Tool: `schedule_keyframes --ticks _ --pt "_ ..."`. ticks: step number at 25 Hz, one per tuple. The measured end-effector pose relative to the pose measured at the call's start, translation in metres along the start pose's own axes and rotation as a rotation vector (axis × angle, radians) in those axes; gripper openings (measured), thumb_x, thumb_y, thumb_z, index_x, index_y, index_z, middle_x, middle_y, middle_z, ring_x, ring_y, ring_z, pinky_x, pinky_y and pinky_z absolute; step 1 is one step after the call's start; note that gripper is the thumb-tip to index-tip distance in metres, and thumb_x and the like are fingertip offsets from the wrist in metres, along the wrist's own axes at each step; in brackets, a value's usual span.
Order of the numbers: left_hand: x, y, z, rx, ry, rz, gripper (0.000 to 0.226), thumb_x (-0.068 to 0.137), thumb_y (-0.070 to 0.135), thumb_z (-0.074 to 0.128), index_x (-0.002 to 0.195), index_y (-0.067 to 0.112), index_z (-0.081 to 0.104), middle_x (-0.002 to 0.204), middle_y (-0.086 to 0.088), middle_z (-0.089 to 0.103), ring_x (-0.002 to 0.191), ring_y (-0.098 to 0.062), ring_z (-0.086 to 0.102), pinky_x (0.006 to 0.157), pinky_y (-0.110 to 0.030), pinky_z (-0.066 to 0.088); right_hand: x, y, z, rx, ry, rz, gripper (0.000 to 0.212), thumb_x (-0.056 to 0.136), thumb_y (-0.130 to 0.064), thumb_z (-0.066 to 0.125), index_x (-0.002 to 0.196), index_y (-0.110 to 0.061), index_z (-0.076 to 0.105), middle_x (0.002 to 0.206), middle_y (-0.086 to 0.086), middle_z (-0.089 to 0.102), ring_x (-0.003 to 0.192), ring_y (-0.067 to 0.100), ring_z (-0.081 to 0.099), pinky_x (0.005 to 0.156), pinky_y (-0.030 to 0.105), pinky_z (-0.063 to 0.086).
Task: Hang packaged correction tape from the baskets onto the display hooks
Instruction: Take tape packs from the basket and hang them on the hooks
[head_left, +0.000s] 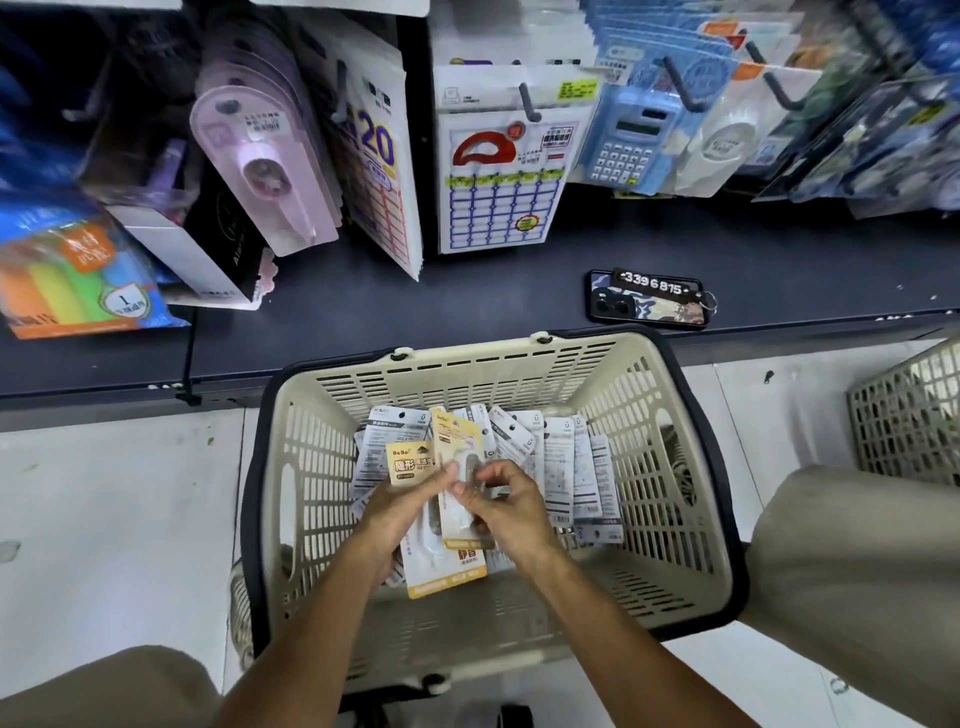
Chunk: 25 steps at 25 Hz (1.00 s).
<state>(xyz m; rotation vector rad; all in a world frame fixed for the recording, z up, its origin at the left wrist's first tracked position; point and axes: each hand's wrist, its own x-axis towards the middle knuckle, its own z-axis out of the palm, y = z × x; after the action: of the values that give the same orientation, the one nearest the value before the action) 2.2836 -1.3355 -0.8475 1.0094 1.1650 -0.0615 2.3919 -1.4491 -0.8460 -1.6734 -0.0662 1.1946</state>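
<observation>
Both hands are over the cream basket (639, 415). The left hand (402, 506) and the right hand (506, 506) each curl their fingers around yellow tape packs (457, 441). More packs in white (563, 467) lie flat inside the basket, just behind the hands.

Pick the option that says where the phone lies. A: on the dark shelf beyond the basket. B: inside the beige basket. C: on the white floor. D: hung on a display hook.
A: the phone lies flat on the dark shelf, past the far rim of the beige basket.
</observation>
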Motion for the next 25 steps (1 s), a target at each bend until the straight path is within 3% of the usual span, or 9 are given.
schedule_keyframes --ticks 3,6,8,12,15,18,22,23,25 --pt "0.007 -0.005 -0.011 0.014 0.102 0.005 0.049 0.058 0.042 0.094 0.102 0.027 0.078 0.096 0.007 0.081 0.097 -0.021 0.075 0.089 -0.041 0.057 0.004 -0.001 -0.012 0.064 -0.144 0.046 0.009 0.097 -0.011 0.064 0.104 -0.007 0.069 0.096 0.010 0.069 0.073 0.017 0.067 0.064 0.029 0.060" --pt "0.011 -0.008 -0.013 -0.005 0.177 -0.030 0.032 0.069 0.017 0.090 0.098 0.023 0.078 0.091 0.004 0.081 0.085 -0.021 0.078 0.082 -0.039 0.061 0.022 0.002 -0.021 0.142 0.157 0.209 0.009 0.098 -0.006 0.061 0.103 -0.006 0.068 0.090 0.014 0.072 0.068 0.023 0.068 0.060 0.033 0.060" --pt "0.012 -0.010 -0.008 0.015 0.202 -0.018 0.033 0.070 0.014 0.089 0.100 0.022 0.077 0.090 0.007 0.080 0.087 -0.018 0.076 0.080 -0.034 0.058 0.037 0.010 -0.024 -0.052 0.365 0.307 0.012 0.092 -0.012 0.067 0.103 -0.009 0.065 0.094 0.013 0.073 0.077 0.025 0.068 0.061 0.035 0.057" --pt "0.014 -0.017 -0.002 0.007 0.223 -0.019 0.031 0.073 0.011 0.088 0.099 0.021 0.075 0.080 0.015 0.078 0.082 -0.010 0.073 0.068 -0.026 0.054 0.060 0.020 -0.014 -0.065 0.310 0.353 0.006 0.094 -0.017 0.067 0.098 -0.013 0.068 0.098 0.010 0.075 0.078 0.020 0.069 0.057 0.025 0.053" --pt "0.018 -0.019 -0.013 -0.001 0.254 -0.009 0.030 0.072 0.008 0.088 0.095 0.022 0.074 0.081 0.012 0.080 0.072 -0.009 0.076 0.058 -0.023 0.053 0.068 0.020 -0.014 -0.210 0.366 0.243 0.006 0.094 -0.012 0.065 0.092 -0.013 0.070 0.102 0.009 0.075 0.091 0.027 0.070 0.078 0.033 0.058" --pt "0.018 -0.012 -0.018 0.030 0.270 0.013 0.040 0.071 0.005 0.089 0.105 0.018 0.074 0.089 0.007 0.080 0.079 -0.011 0.076 0.070 -0.032 0.059 0.050 0.006 -0.030 -0.145 0.392 0.031 0.020 0.091 -0.002 0.065 0.076 -0.015 0.063 0.089 0.003 0.069 0.081 0.025 0.066 0.069 0.033 0.058" --pt "0.008 0.017 0.001 0.031 0.206 0.064 0.052 0.069 0.006 0.090 0.115 0.013 0.067 0.099 0.005 0.077 0.105 -0.023 0.071 0.099 -0.042 0.053 0.015 -0.032 -0.054 0.025 0.194 -0.175 0.020 0.086 0.003 0.067 0.070 0.004 0.055 0.097 0.021 0.066 0.088 0.023 0.062 0.075 0.027 0.053" --pt "0.003 0.027 0.010 0.020 0.178 0.084 0.056 0.068 0.008 0.091 0.118 0.012 0.065 0.101 0.004 0.077 0.107 -0.023 0.070 0.099 -0.042 0.053 0.006 -0.044 -0.056 0.050 0.093 -0.189 0.016 0.088 0.002 0.065 0.072 0.001 0.063 0.104 0.015 0.070 0.095 0.024 0.065 0.079 0.027 0.054" --pt "-0.010 0.042 0.025 0.001 0.123 0.142 0.056 0.065 0.009 0.093 0.114 0.015 0.066 0.095 0.006 0.080 0.101 -0.018 0.072 0.081 -0.031 0.057 -0.011 -0.066 -0.060 0.024 -0.065 -0.229 0.027 0.088 0.007 0.062 0.089 -0.016 0.077 0.114 0.005 0.072 0.102 0.020 0.066 0.077 0.027 0.057"
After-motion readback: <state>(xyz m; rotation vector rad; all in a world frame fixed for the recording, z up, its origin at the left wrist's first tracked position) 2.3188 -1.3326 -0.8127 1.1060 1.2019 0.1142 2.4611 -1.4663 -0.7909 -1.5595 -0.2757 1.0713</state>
